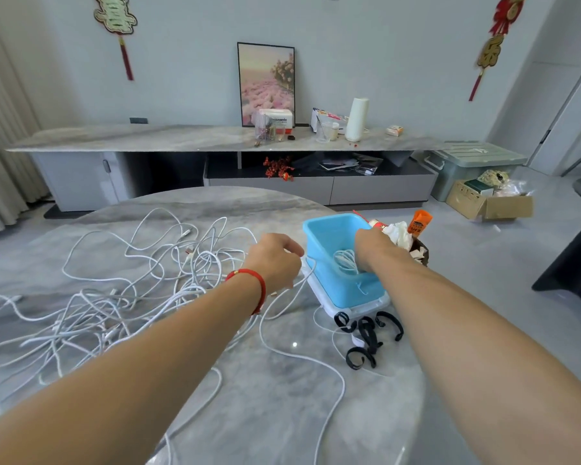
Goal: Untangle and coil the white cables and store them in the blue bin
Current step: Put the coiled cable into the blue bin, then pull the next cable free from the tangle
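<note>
A tangle of white cables (121, 290) spreads over the left half of the round marble table (269, 397). The blue bin (332, 236) stands on a white lid at the table's right edge. My right hand (373, 246) reaches down inside the bin, its fingers on a coiled white cable (344, 260) lying there. My left hand (277, 260), with a red bracelet at the wrist, hovers just left of the bin with fingers curled around a loose white cable strand that trails down across the table.
Several black strap ties (366, 337) lie in front of the bin. A small basket of rubbish with an orange tube (420, 223) sits behind the bin. A long sideboard (215, 139) and a cardboard box (490, 199) stand farther back.
</note>
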Demonstrator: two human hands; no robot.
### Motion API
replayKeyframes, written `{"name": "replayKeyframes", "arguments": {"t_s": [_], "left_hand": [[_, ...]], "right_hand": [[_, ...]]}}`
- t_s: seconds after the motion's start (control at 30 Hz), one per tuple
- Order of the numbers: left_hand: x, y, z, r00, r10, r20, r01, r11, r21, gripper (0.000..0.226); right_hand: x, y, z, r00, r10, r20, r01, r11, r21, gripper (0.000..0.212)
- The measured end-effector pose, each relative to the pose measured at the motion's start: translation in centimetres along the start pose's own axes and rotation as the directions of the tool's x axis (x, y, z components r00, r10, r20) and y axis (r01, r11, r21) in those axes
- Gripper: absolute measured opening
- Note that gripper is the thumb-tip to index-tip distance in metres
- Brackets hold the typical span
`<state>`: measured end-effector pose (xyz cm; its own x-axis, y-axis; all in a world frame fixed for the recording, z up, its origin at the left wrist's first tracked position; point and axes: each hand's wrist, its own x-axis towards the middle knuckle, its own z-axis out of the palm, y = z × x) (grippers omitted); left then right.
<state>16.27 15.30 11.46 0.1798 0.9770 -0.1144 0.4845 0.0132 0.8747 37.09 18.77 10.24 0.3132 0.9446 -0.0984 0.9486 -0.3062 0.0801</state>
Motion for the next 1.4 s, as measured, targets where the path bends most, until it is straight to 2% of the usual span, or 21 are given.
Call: {"name": "replayKeyframes", "arguments": {"t_s": [0.1, 0.23, 0.3, 0.4, 0.47, 0.53, 0.6, 0.67, 0.7, 0.77, 0.83, 0.87, 0.9, 0.97, 1.03, 1.1, 1.2, 1.27, 1.33, 1.37, 1.4], "left_hand": [[0.0, -0.4, 0.7, 0.999, -0.019, 0.031, 0.019, 1.000, 0.004, 0.028], [-0.6, -1.4, 0.3, 0.999, -0.024, 0.037, 0.024, 1.000, 0.007, 0.028], [-1.3, -2.1, -1.2, 1.000, -0.022, -0.004, 0.022, 1.000, -0.016, 0.029], [-3.0, -3.2, -3.9, 0.998, -0.016, -0.059, 0.011, 0.995, -0.094, 0.025], [-5.0, -4.1, -6.2, 0.995, -0.031, -0.095, 0.017, 0.990, -0.137, 0.022], [-7.6, -5.0, -8.0, 0.992, -0.044, -0.119, 0.024, 0.986, -0.167, 0.020], [-10.4, -6.0, -9.2, 0.992, -0.041, -0.121, 0.024, 0.991, -0.135, 0.023], [-12.7, -7.3, -9.5, 0.997, -0.023, -0.075, 0.023, 1.000, -0.012, 0.025], [-13.8, -7.9, -9.5, 0.999, -0.016, -0.039, 0.018, 0.998, 0.068, 0.025], [-15.8, -9.3, -9.2, 0.999, -0.014, 0.040, 0.005, 0.980, 0.197, 0.023], [-17.1, -10.2, -8.6, 0.994, -0.017, 0.110, -0.019, 0.948, 0.319, 0.023], [-17.6, -10.4, -8.5, 0.991, -0.012, 0.137, -0.039, 0.929, 0.369, 0.024], [-17.9, -10.5, -8.3, 0.987, -0.010, 0.158, -0.054, 0.917, 0.394, 0.025], [-18.5, -10.4, -7.7, 0.984, 0.002, 0.180, -0.076, 0.913, 0.402, 0.025], [-19.1, -10.2, -7.1, 0.978, 0.025, 0.208, -0.112, 0.901, 0.418, 0.025], [-19.5, -10.3, -6.5, 0.969, 0.036, 0.246, -0.142, 0.894, 0.425, 0.026], [-19.5, -10.6, -6.0, 0.956, 0.058, 0.288, -0.180, 0.892, 0.415, 0.035], [-19.6, -10.5, -5.7, 0.956, 0.043, 0.289, -0.152, 0.919, 0.365, 0.034], [-20.0, -9.8, -5.5, 0.947, -0.093, 0.308, 0.063, 0.992, 0.107, 0.024], [-20.2, -9.2, -5.5, 0.909, -0.191, 0.371, 0.237, 0.968, -0.081, 0.028], [-20.4, -8.7, -5.6, 0.864, -0.245, 0.441, 0.379, 0.891, -0.248, 0.035]], "right_hand": [[0.4, -0.4, 0.6, 0.999, 0.014, -0.031, -0.013, 1.000, 0.025, 0.028], [0.0, -0.3, 0.2, 0.999, 0.010, 0.047, -0.011, 1.000, 0.009, 0.026], [-0.5, -1.0, -1.0, 1.000, -0.020, -0.017, 0.020, 1.000, 0.009, 0.027], [-1.9, -2.6, -2.9, 0.974, -0.057, -0.218, 0.078, 0.993, 0.088, 0.025], [-4.1, -4.3, -3.7, 0.936, -0.097, -0.339, 0.161, 0.973, 0.165, 0.021], [-7.3, -5.9, -3.8, 0.910, -0.192, -0.368, 0.295, 0.923, 0.247, 0.021], [-11.6, -7.4, -3.4, 0.896, -0.382, -0.225, 0.437, 0.848, 0.299, 0.019], [-15.7, -8.2, -2.0, 0.811, -0.584, 0.045, 0.559, 0.795, 0.235, 0.022], [-17.4, -8.4, -0.9, 0.774, -0.607, 0.177, 0.589, 0.794, 0.150, 0.030], [-20.5, -8.6, 1.3, 0.786, -0.491, 0.375, 0.559, 0.824, -0.092, 0.047], [-22.8, -8.7, 3.3, 0.858, -0.340, 0.386, 0.458, 0.846, -0.272, 0.045], [-23.8, -8.7, 3.9, 0.890, -0.278, 0.361, 0.389, 0.876, -0.285, 0.041], [-24.3, -8.6, 4.7, 0.914, -0.223, 0.340, 0.318, 0.913, -0.257, 0.042], [-25.7, -8.6, 5.9, 0.918, -0.126, 0.376, 0.193, 0.970, -0.148, 0.057], [-27.1, -8.8, 7.0, 0.918, -0.108, 0.382, 0.124, 0.992, -0.017, 0.068], [-27.9, -9.0, 7.5, 0.929, -0.136, 0.343, 0.106, 0.989, 0.105, 0.071], [-29.1, -8.6, 5.7, 0.942, -0.191, 0.277, 0.080, 0.927, 0.366, 0.057], [-30.1, -8.1, 4.1, 0.933, -0.243, 0.264, 0.038, 0.799, 0.601, 0.051], [-31.2, -8.0, 2.6, 0.919, -0.328, 0.219, 0.067, 0.677, 0.733, 0.047], [-31.7, -8.0, 2.1, 0.905, -0.383, 0.187, 0.105, 0.627, 0.772, 0.042], [-32.1, -8.1, 1.7, 0.881, -0.443, 0.165, 0.144, 0.584, 0.799, 0.036]]}}
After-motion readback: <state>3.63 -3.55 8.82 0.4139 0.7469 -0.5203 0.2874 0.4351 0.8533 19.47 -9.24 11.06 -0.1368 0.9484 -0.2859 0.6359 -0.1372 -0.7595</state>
